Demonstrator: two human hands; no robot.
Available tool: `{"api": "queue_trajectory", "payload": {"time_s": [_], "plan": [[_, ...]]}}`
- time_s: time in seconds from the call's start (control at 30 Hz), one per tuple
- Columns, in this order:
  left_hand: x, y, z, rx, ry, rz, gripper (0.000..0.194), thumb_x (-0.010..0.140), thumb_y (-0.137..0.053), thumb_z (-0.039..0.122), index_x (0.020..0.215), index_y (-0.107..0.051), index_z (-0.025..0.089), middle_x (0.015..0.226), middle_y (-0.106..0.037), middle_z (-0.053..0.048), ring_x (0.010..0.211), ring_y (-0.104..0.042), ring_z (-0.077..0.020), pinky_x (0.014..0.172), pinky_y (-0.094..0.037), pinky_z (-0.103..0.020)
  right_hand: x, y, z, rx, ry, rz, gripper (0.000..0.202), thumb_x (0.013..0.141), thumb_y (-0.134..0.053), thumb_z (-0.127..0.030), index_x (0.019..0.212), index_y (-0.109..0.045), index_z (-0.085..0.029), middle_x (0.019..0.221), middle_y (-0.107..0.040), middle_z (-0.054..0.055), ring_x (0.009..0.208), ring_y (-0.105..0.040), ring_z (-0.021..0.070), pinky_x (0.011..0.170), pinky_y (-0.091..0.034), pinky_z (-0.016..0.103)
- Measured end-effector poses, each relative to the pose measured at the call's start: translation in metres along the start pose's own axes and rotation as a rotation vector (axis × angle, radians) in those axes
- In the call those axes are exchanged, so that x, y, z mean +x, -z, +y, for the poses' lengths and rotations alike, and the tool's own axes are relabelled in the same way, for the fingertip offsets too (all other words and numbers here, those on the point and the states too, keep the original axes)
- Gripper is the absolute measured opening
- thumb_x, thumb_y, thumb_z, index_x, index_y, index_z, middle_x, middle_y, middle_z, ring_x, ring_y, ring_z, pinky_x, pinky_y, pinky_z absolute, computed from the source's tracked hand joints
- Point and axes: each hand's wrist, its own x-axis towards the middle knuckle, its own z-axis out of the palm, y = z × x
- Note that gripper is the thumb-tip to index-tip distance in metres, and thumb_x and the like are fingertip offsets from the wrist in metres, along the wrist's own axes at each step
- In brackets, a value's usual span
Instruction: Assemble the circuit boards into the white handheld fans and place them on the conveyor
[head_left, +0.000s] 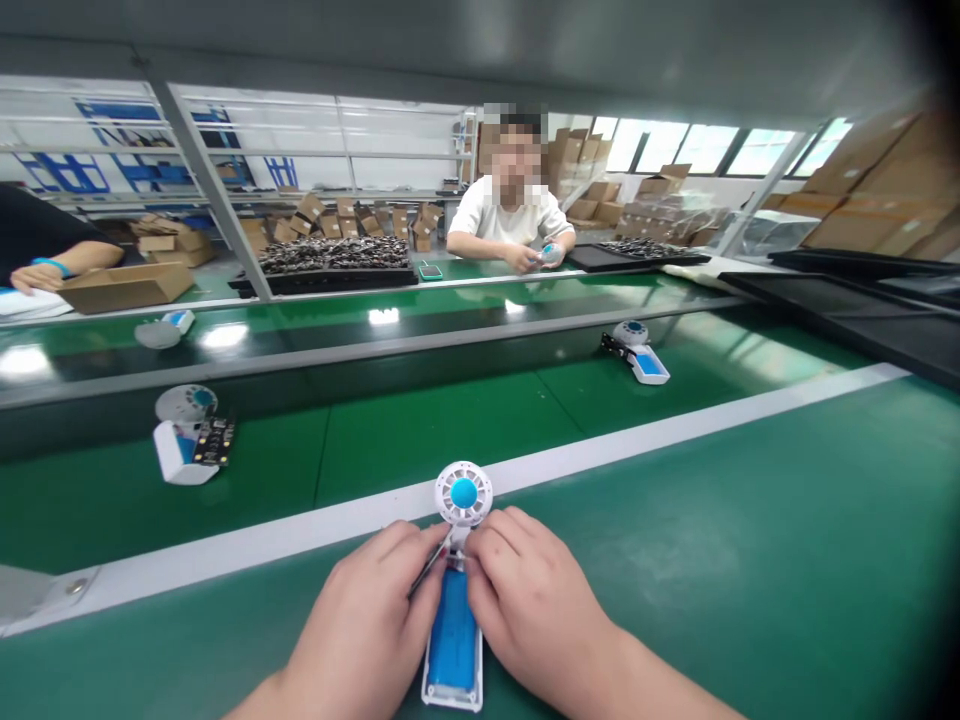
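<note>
A small white handheld fan [451,690] lies in front of me on the green worktop, its handle casing open towards me. Its round head [464,493] with a blue centre points away, and a long blue battery [454,630] fills the handle. My left hand [375,605] is closed, pinching a thin dark circuit board [426,574] seen edge-on at the fan's neck. My right hand [529,590] is closed on the right side of the neck, fingertips close to the left ones. Fingers hide most of the neck and any wires there.
Beyond a pale rail [360,525], a green conveyor belt [420,420] carries open fans, one with a black circuit board [215,440]. A co-worker [510,215] across holds a fan. Trays of dark parts [330,265] and a cardboard box [127,287] stand opposite; a shelf overhangs.
</note>
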Motion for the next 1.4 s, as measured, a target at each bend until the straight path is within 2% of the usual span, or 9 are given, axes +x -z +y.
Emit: {"api": "queue_trajectory", "payload": {"time_s": [0.17,0.37,0.5,0.6,0.7,0.9,1.17,1.4], "plan": [[0.001,-0.008,0.001,-0.067,0.035,0.046,0.025,0.098,-0.047,0.026,0.118,-0.063,0.029,0.102,-0.067,0.001,0.091,-0.065,-0.0102,0.08,-0.055,-0.021,0.002,-0.003,-0.007,0.188,-0.146,0.091,0.023,0.094,-0.036,-0.011,0.079,-0.052,-0.016,0.082,-0.055,0.006,0.076,-0.05,0.0222,0.072,-0.039,0.035],[0.0,-0.015,-0.001,0.068,-0.147,0.123,0.029,0.098,-0.047,0.023,0.124,-0.06,0.027,0.104,-0.067,-0.002,0.091,-0.066,-0.0109,0.077,-0.057,-0.02,0.005,-0.003,-0.016,0.309,-0.355,0.115,0.02,0.089,-0.044,-0.01,0.071,-0.045,-0.017,0.075,-0.054,0.001,0.07,-0.05,0.0181,0.065,-0.035,0.029],[0.0,-0.015,0.002,0.14,-0.202,0.156,0.028,0.098,-0.047,0.024,0.122,-0.061,0.025,0.102,-0.067,-0.002,0.088,-0.067,-0.0097,0.076,-0.057,-0.017,0.006,-0.001,-0.017,0.392,-0.496,0.089,0.025,0.083,-0.051,0.0,0.065,-0.043,-0.017,0.07,-0.052,-0.002,0.065,-0.049,0.0148,0.059,-0.031,0.025],[0.002,-0.014,0.005,0.163,-0.221,0.169,0.028,0.098,-0.045,0.023,0.121,-0.061,0.024,0.101,-0.067,-0.002,0.088,-0.067,-0.0084,0.076,-0.057,-0.015,0.004,-0.003,-0.017,0.434,-0.555,0.113,0.026,0.083,-0.051,0.001,0.064,-0.044,-0.017,0.07,-0.052,-0.002,0.065,-0.049,0.0147,0.057,-0.03,0.024],[0.002,-0.014,0.006,0.177,-0.23,0.167,0.028,0.099,-0.045,0.023,0.121,-0.061,0.024,0.101,-0.067,-0.002,0.089,-0.067,-0.0085,0.076,-0.057,-0.015,0.002,-0.006,-0.018,0.433,-0.555,0.162,0.022,0.084,-0.049,-0.005,0.066,-0.045,-0.018,0.072,-0.053,-0.001,0.067,-0.05,0.016,0.058,-0.03,0.025],[-0.003,-0.013,0.001,0.273,-0.31,0.149,0.034,0.098,-0.043,0.022,0.129,-0.057,0.02,0.105,-0.066,-0.007,0.088,-0.067,-0.0125,0.074,-0.06,-0.021,0.003,-0.006,-0.02,0.349,-0.451,0.193,0.019,0.084,-0.042,-0.018,0.066,-0.042,-0.018,0.07,-0.052,0.001,0.066,-0.048,0.0173,0.062,-0.03,0.028],[-0.001,-0.013,-0.002,0.278,-0.357,0.167,0.036,0.096,-0.043,0.018,0.13,-0.056,0.019,0.113,-0.066,-0.008,0.099,-0.067,-0.0124,0.082,-0.06,-0.02,0.003,-0.006,-0.014,0.274,-0.318,0.194,0.015,0.084,-0.037,-0.017,0.069,-0.039,-0.018,0.073,-0.052,0.0,0.07,-0.047,0.017,0.068,-0.03,0.031],[-0.001,-0.007,0.002,0.282,-0.417,0.164,0.035,0.095,-0.042,0.014,0.127,-0.058,0.015,0.107,-0.068,-0.01,0.095,-0.067,-0.0122,0.082,-0.059,-0.02,0.002,-0.006,-0.017,0.292,-0.343,0.203,0.019,0.085,-0.039,-0.014,0.067,-0.034,-0.018,0.069,-0.048,-0.001,0.064,-0.044,0.0162,0.064,-0.028,0.03]]}}
